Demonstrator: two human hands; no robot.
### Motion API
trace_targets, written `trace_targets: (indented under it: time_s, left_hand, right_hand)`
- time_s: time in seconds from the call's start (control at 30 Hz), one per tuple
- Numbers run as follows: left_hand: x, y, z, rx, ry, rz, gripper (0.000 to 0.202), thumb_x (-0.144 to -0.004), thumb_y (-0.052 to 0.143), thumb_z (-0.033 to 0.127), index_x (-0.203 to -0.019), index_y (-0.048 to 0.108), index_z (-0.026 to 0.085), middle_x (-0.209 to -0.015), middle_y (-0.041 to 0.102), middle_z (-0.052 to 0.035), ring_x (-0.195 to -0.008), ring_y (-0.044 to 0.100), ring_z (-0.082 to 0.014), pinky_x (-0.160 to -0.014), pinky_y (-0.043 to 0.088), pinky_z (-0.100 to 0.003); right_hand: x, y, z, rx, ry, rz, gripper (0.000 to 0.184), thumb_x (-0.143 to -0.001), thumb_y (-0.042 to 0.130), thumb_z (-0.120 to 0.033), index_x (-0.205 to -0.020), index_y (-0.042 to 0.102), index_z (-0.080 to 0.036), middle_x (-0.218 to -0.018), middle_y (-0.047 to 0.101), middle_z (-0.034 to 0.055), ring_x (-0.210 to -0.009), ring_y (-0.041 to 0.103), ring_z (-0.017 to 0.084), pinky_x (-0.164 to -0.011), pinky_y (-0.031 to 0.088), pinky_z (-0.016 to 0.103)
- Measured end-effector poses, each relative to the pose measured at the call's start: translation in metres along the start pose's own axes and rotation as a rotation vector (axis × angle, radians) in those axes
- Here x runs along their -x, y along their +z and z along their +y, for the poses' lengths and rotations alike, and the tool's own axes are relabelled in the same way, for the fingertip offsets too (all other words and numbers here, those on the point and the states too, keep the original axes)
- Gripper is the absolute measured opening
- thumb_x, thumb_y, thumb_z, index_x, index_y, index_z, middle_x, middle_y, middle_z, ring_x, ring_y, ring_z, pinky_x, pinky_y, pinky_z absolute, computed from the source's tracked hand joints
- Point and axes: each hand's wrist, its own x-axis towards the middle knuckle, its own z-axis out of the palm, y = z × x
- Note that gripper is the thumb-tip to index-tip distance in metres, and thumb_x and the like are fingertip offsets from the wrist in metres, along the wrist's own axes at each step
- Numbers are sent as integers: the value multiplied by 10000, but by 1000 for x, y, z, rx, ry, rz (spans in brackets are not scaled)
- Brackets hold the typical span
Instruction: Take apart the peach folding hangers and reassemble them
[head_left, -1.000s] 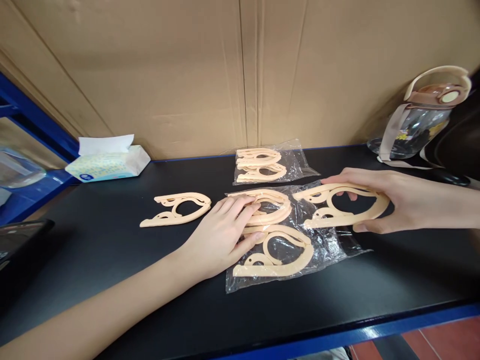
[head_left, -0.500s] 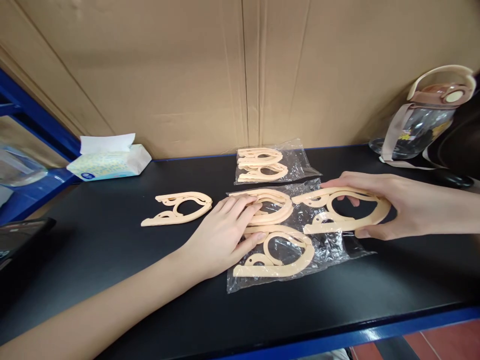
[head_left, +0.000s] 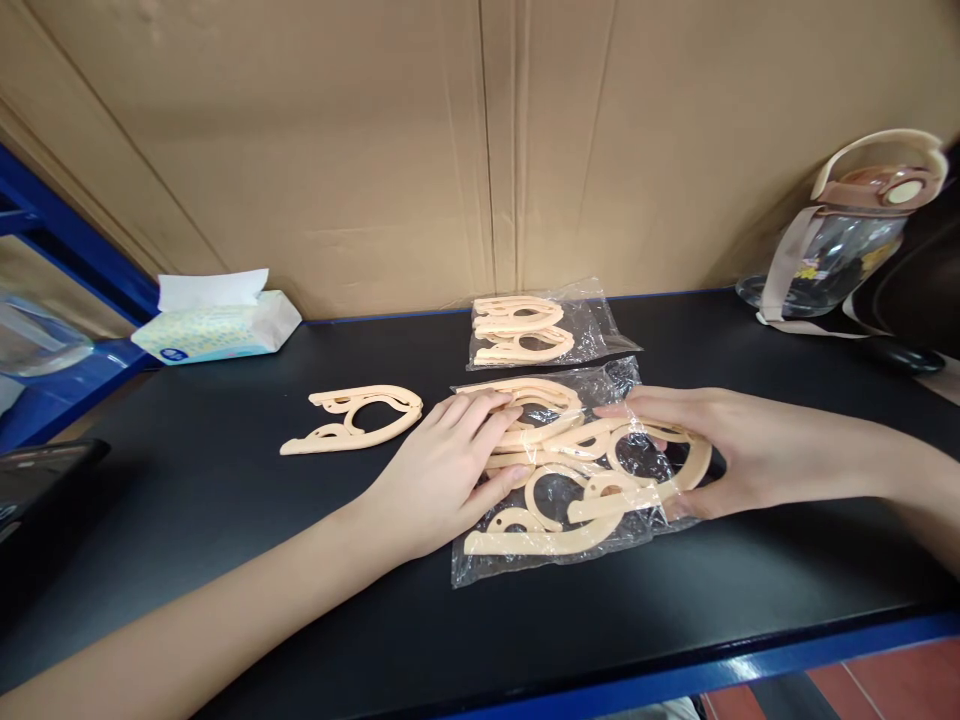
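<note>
My right hand [head_left: 712, 445] grips a beige folding hanger [head_left: 697, 465] by its curved end, thumb at the near side and fingers at the far side. That hanger overlaps a clear plastic bag [head_left: 480, 570], its straight ends over the bagged hangers. Inside the bag lie more folded hangers [head_left: 577, 540]. My left hand [head_left: 439, 475] lies flat across the bag's left part, fingers outstretched on the upper hangers and thumb apart on the lower one; its palm side is hidden. A loose folded hanger [head_left: 397, 432] rests on the black table to the left of this hand.
Behind, a second clear bag [head_left: 600, 320] holds several folded hangers [head_left: 525, 345]. A tissue pack [head_left: 225, 325] stands at the back left, a strapped water bottle [head_left: 847, 250] at the back right. A dark device [head_left: 52, 480] sits at the left edge. Cardboard [head_left: 337, 150] closes off the back.
My right hand has moved left and toward me with the hanger, which now overlaps the bagged hangers further. My left hand has stayed in place.
</note>
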Motion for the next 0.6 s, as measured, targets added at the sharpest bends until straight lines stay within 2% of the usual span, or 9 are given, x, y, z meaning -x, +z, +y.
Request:
trace_targets:
  time_s: [0.1, 0.2, 0.47, 0.6]
  left_hand:
    - [0, 0, 0, 5, -7, 2, 515, -977, 396, 459, -1340, 458, 99, -1354, 491, -152, -1252, 435, -290, -1040, 371, -451]
    - [1, 0, 0, 2, 2, 13, 508, -980, 390, 452, -1339, 457, 99, -1352, 491, -151, -1249, 436, -285, -1035, 374, -446]
    - [0, 1, 1, 12, 0, 1, 515, -985, 365, 456, -1341, 452, 93, -1352, 489, -158, -1255, 434, -290, -1039, 368, -453]
    - [0, 0, 1, 18, -6, 7, 498, -987, 360, 451, -1337, 459, 111, -1341, 501, -153, -1232, 455, -290, -1025, 381, -454]
  right_hand:
    - [-5, 6, -1, 12, -38, -22, 727, -769, 717, -374, -1422, 399, -338, -1264, 552, 6, -1083, 575, 261, -863, 507, 319]
    - [-8, 9, -1, 22, -32, -7, 727, -784, 701, -352, -1433, 375, -339, -1236, 552, 23, -1077, 575, 273, -845, 515, 332]
    - [-10, 16, 6, 31, -75, 19, 794, -830, 681, -462, -1491, 250, -371, -1233, 533, 39, -1112, 551, 289, -906, 500, 398]
    - [-11, 16, 6, 25, -79, 25, 809, -823, 692, -473, -1493, 250, -367, -1249, 532, 35, -1118, 553, 286, -922, 495, 396]
